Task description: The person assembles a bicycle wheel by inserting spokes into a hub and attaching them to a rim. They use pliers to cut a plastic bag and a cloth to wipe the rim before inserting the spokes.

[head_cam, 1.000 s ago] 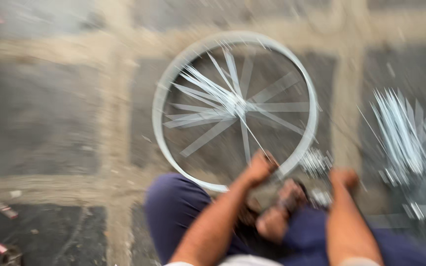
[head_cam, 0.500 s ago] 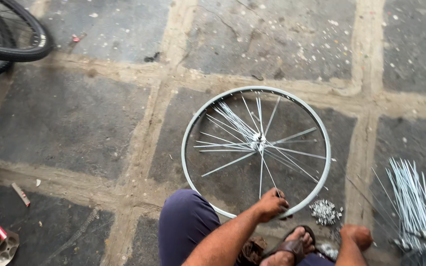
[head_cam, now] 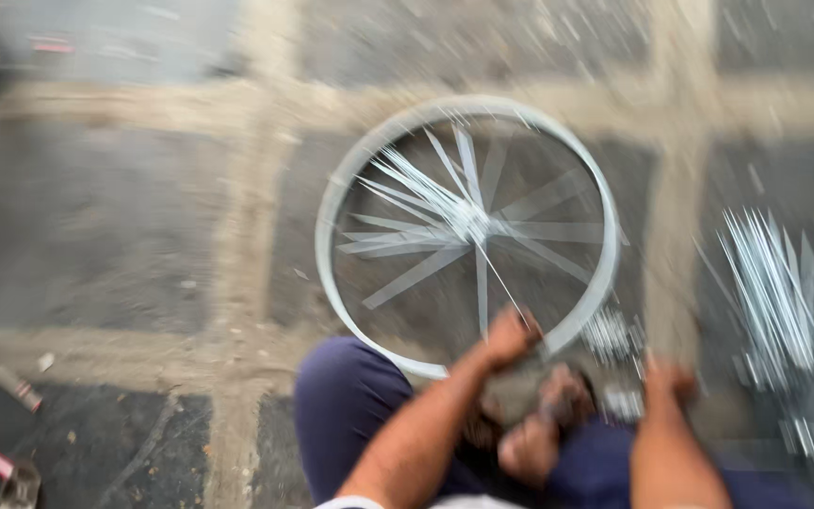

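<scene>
Shifted leftward, left hand [head_cam: 509, 336] pinches a spoke [head_cam: 499, 278] at the wheel rim [head_cam: 350, 179]

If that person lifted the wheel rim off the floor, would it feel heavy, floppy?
Probably light: the wheel rim is a thin metal hoop without a tyre. The hoop likely stays stiff, but its spokes look loosely fanned, so they may flop. Stood on edge, it would likely roll.
</scene>
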